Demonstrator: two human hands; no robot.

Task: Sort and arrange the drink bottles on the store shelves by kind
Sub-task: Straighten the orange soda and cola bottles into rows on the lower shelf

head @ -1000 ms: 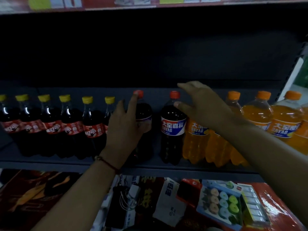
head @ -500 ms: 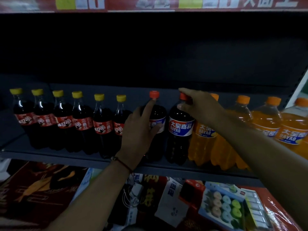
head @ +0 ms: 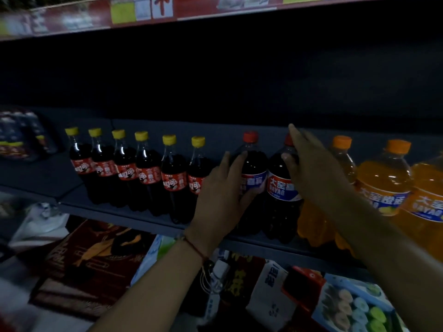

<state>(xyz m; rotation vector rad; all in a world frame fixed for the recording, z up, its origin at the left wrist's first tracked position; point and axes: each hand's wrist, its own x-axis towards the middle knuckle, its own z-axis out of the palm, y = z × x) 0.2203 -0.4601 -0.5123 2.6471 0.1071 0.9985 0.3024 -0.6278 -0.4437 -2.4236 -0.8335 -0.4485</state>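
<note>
The right hand (head: 311, 164) has slid off the orange bottles onto the second red-capped cola bottle (head: 280, 185), fingers wrapped round its neck and hiding most of the cap. The left hand (head: 223, 192) grips the first red-capped cola bottle (head: 251, 164), covering half its label. Both stand on the shelf (head: 124, 209) between six yellow-capped colas (head: 148, 173) and the orange sodas (head: 383, 183), whose far end is cut off. Packets at far left are blurred.
</note>
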